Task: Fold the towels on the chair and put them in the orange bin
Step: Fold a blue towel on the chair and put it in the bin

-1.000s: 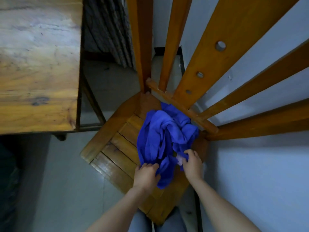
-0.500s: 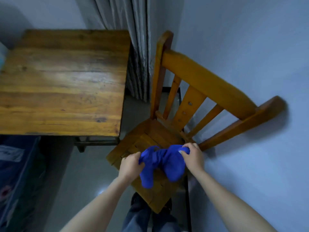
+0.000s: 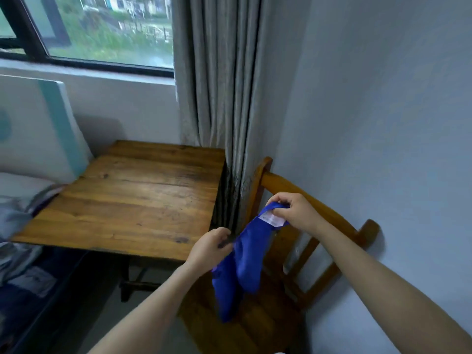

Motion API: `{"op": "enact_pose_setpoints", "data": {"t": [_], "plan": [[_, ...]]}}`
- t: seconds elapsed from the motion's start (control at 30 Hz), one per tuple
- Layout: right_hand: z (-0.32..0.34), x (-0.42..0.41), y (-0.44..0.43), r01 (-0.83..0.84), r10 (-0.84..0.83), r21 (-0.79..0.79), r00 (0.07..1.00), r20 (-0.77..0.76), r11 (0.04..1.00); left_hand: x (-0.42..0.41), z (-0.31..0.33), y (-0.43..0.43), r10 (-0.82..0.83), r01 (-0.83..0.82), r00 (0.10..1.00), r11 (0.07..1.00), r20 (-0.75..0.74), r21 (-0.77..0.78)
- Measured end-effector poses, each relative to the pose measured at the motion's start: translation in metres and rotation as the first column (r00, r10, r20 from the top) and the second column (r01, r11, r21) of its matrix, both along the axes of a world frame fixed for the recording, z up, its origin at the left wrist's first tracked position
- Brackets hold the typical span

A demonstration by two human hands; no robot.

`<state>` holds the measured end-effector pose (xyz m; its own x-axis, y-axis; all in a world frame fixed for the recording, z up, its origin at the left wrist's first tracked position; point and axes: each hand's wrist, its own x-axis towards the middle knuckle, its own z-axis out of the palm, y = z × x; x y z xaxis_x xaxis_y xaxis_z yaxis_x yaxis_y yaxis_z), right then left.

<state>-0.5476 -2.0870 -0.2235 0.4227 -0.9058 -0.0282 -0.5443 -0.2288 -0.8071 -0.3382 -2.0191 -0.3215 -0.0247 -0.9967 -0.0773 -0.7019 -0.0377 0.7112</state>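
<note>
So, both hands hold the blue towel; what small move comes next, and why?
Probably pull the hands apart to spread the towel: the right hand pinches its labelled corner, the left hand grips an edge, and it hangs bunched.

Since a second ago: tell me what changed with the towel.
The blue towel was lifted off the chair, where it lay bunched, and now hangs between the hands. The right hand pinches its labelled corner, the left hand grips an edge lower down. Both kept hold throughout; chair and table stayed put.
</note>
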Motion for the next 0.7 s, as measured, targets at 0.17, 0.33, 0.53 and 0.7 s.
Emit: {"op": "enact_pose_setpoints", "data": {"t": [0.17,0.33,0.53,0.7], "plan": [[0.039,0.025,0.004,-0.104,0.104,-0.114,0.995,-0.006,0.988,-0.008,0.056,-0.003,-0.061,0.037,0.970,0.993,-0.234,-0.108],[0.064,0.038,0.014,-0.101,0.117,-0.175,0.989,0.085,0.979,-0.006,0.080,-0.011,-0.021,-0.019,0.947,0.993,-0.322,-0.121],[0.094,0.025,0.013,0.095,-0.045,-0.216,0.973,0.224,0.972,0.017,0.073,-0.009,-0.017,0.002,0.974,0.998,-0.224,-0.063],[0.107,0.004,0.008,0.168,-0.117,-0.224,0.968,0.224,0.960,0.041,0.079,-0.004,0.063,-0.079,0.983,0.993,-0.171,-0.088]]}}
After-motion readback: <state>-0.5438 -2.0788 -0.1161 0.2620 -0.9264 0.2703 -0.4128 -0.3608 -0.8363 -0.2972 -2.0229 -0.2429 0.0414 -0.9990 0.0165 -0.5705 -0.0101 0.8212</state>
